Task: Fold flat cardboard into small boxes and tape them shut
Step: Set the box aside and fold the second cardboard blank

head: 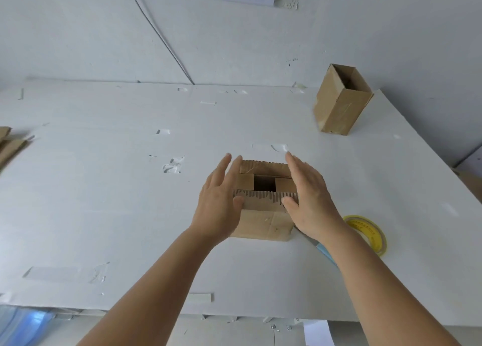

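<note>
Flanking a small cardboard box (pixel 263 202) at the middle of the white worktop (pixel 104 189), both hands are being held open, fingers spread, nothing gripped. Head view only.

The left hand (pixel 219 205) is being kept against the box's left side, thumb touching the near flap; the right hand (pixel 310 202) is being kept against the right side, thumb on the same flap. Likely the box is being steadied from both sides so the top flaps can be pressed down together.

The box is being shown upright with its top partly closed: two short inner flaps are folded in, a dark square gap is left between them, and the far and near long flaps are still standing partway up, corrugated edges visible. The front face is plain brown with a crease and small scuffs. Closing is judged unfinished; no tape is seen on the top.

A yellow tape roll (pixel 373 236) is lying near the right wrist, probably kept in reach for sealing. A blue-handled tool (pixel 323 251) is partly hidden under the right forearm; its type cannot be told. A taller open box (pixel 339 105) is standing at the far right, well apart. Flat cardboard (pixel 7 147) is lying at the left edge.
</note>
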Demonstrator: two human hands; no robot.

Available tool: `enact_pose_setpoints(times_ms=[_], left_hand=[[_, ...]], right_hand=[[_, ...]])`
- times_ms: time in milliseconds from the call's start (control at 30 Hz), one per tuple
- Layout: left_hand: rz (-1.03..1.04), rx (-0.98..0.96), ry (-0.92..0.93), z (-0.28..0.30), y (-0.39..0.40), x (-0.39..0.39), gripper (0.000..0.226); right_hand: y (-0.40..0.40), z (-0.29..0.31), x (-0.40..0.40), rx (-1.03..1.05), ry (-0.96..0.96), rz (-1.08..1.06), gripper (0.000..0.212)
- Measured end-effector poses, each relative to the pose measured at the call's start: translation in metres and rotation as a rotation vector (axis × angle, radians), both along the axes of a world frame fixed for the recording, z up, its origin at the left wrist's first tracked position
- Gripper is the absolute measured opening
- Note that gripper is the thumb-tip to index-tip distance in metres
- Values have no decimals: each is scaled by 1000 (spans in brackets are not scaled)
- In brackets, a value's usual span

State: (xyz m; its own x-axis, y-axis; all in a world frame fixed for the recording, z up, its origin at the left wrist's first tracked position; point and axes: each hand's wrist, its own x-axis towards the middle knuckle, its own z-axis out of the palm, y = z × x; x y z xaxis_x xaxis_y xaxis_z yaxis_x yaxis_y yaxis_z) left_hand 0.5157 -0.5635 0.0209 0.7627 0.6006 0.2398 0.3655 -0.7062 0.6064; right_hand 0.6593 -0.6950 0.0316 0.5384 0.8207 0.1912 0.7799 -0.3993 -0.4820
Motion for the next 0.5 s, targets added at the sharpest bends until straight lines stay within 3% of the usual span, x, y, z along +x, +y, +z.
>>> enact_pose_setpoints(times_ms=[100, 233, 333, 500], left_hand=[[-71, 113, 119, 2, 4, 5, 68], [-107, 208, 100, 1, 3, 4, 54], [-123, 272, 139, 2, -1, 4, 42], [-243, 362, 324, 0, -16, 10, 60]], right_hand=[[1, 1, 2, 26, -90, 1, 61], [-2, -10, 1, 88, -113, -19, 35], [-4, -16, -2, 117, -133, -7, 26], [-8, -19, -13, 48, -150, -7, 30]])
